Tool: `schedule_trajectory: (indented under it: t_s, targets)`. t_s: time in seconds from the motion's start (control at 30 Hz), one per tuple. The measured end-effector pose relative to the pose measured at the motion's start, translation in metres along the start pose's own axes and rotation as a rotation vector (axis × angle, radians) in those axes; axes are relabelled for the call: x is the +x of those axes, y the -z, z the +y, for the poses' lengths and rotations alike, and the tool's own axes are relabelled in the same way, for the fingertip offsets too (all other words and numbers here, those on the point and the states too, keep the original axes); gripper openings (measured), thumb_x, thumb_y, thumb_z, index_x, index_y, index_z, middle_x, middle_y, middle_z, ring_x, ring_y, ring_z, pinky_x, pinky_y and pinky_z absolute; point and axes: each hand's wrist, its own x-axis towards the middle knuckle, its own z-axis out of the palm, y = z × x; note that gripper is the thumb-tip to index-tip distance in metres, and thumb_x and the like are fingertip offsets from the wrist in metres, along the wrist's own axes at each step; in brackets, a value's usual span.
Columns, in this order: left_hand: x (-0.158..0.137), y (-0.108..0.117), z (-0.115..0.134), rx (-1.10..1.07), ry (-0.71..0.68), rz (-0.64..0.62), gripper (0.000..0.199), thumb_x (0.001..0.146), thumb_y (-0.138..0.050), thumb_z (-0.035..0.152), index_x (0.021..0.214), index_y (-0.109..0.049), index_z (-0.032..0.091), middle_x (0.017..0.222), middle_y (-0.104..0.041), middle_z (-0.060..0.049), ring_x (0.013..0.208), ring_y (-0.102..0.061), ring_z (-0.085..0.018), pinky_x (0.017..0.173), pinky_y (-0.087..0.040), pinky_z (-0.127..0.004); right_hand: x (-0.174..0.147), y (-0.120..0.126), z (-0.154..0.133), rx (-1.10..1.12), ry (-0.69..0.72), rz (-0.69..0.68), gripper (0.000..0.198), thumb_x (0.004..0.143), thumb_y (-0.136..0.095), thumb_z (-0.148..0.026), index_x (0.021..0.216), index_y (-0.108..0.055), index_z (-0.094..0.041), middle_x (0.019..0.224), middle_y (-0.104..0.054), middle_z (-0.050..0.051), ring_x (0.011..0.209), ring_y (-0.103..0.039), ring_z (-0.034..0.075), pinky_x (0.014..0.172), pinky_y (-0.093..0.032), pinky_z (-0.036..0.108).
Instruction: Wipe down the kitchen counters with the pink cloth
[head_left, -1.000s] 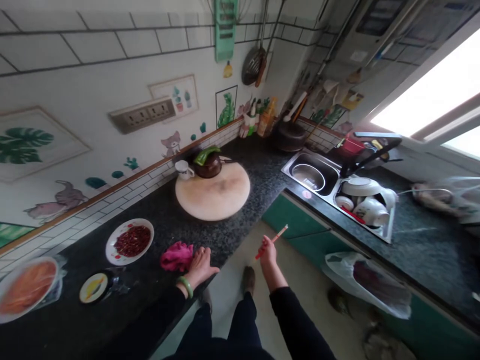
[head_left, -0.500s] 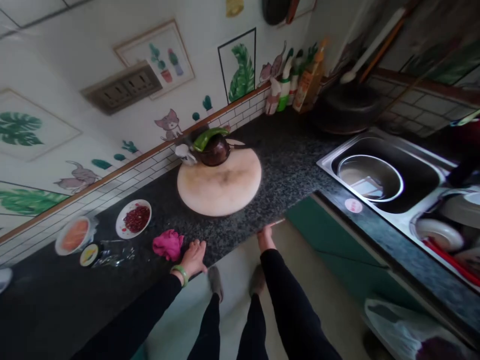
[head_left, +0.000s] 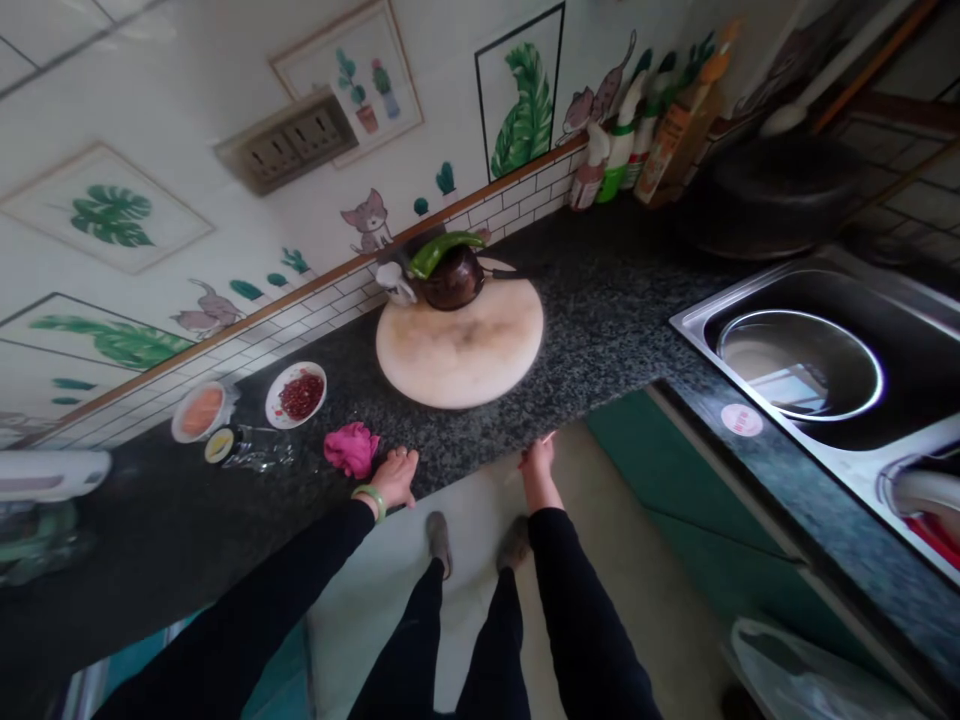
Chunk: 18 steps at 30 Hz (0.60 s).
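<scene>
My left hand [head_left: 396, 475], with a pale green bangle at the wrist, lies on the dark speckled counter [head_left: 457, 445] near its front edge. Its fingers are stretched out and hold nothing. Close beside it is a crumpled pink cloth [head_left: 351, 449]. My right hand [head_left: 538, 458] is at the front edge of the counter with its fingers curled; a thin pale tip shows there, and I cannot tell what it is. Beyond both hands lies a round cutting board [head_left: 461, 355]. A long green pepper [head_left: 448, 250] rests against a shiny dark rounded object [head_left: 454, 280] at its back.
Left along the counter are a bowl of red beans [head_left: 295, 396], a tub with orange contents [head_left: 199, 411] and a lidded clear item [head_left: 255, 447]. Right stands a sink [head_left: 694, 315] holding a metal basin [head_left: 862, 385]. Spray bottles [head_left: 619, 145] line the wall.
The view has swung left, so the counter things sit further right in the picture and a white appliance shows at the left edge. Both hands stay at the counter edge.
</scene>
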Motion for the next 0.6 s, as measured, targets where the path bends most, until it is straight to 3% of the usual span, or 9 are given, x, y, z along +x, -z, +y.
schedule_trajectory:
  t_s: [0.17, 0.3, 0.43, 0.6]
  targets:
    - [-0.001, 0.001, 0.001, 0.002, 0.015, 0.0, 0.078, 0.05, -0.095, 0.021, 0.113, -0.049, 0.02, 0.137, -0.055, -0.018, 0.132, -0.053, -0.037, 0.111, -0.04, -0.041, -0.006, 0.008, -0.007, 0.05, -0.114, 0.003, 0.03, 0.08, -0.068, -0.041, 0.085, -0.042, -0.026, 0.053, -0.038, -0.015, 0.042, -0.036, 0.006, 0.04, -0.024, 0.014]
    - [0.0, 0.001, 0.001, 0.018, 0.028, -0.003, 0.08, 0.051, -0.095, 0.022, 0.116, -0.049, 0.02, 0.138, -0.054, -0.017, 0.132, -0.053, -0.036, 0.109, -0.041, -0.04, -0.019, 0.027, -0.01, 0.074, -0.127, -0.04, 0.041, 0.075, -0.076, -0.05, 0.083, -0.045, -0.024, 0.057, -0.044, -0.014, 0.042, -0.033, 0.003, 0.04, -0.02, 0.014]
    - [0.002, 0.001, 0.0, 0.021, 0.014, -0.019, 0.077, 0.05, -0.093, 0.022, 0.113, -0.049, 0.02, 0.136, -0.054, -0.018, 0.131, -0.053, -0.036, 0.108, -0.042, -0.041, -0.033, 0.057, -0.008, 0.104, -0.152, -0.036, 0.05, 0.068, -0.082, -0.056, 0.084, -0.048, -0.024, 0.058, -0.046, -0.013, 0.043, -0.032, 0.003, 0.039, -0.02, 0.015]
    - [0.001, 0.003, 0.0, 0.037, 0.0, -0.013, 0.073, 0.052, -0.091, 0.021, 0.112, -0.05, 0.019, 0.134, -0.056, -0.019, 0.129, -0.054, -0.037, 0.109, -0.04, -0.041, -0.052, 0.106, -0.003, 0.006, -0.174, 0.131, 0.053, 0.064, -0.084, -0.058, 0.089, -0.054, -0.023, 0.065, -0.055, -0.009, 0.048, -0.04, 0.005, 0.04, -0.022, 0.016]
